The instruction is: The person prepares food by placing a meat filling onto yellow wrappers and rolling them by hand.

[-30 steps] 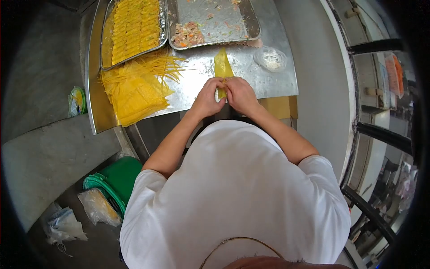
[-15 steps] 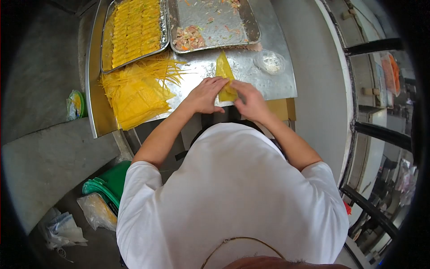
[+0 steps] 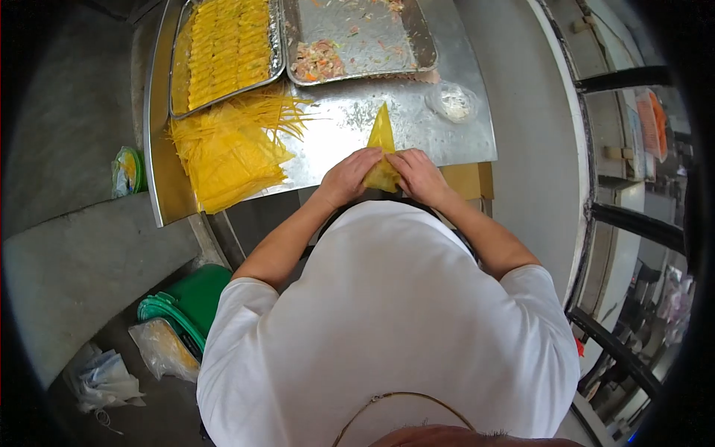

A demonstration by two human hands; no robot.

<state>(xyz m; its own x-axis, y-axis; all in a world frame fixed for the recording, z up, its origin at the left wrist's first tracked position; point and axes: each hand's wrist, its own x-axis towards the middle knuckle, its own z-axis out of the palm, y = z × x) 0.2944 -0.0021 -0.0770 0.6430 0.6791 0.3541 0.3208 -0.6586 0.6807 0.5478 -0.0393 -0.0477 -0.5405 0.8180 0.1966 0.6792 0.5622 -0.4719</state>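
Observation:
At the near edge of the metal table, a yellow wrapper sheet (image 3: 382,134) is folded to a point that faces away from me. My left hand (image 3: 352,173) grips its left side, and my right hand (image 3: 419,175) grips its right side, fingertips close together over the middle. Whether filling lies inside cannot be seen. Left of my hands lies a stack of yellow wrapper sheets (image 3: 227,160) with loose strips at its far end. Beyond them, a metal tray (image 3: 365,37) holds a heap of chopped filling (image 3: 319,61).
Rows of yellow rolls (image 3: 227,52) fill a second tray (image 3: 277,45) at the far left. A clear plastic-covered bowl (image 3: 452,103) of something white stands on the metal table (image 3: 335,112), to the right. A green bin (image 3: 195,294) is on the floor at left. Black bars (image 3: 637,223) line the right side.
Both hands have drawn the wrapper toward me, nearer the table edge. My right hand now grips the wrapper's side, level with my left.

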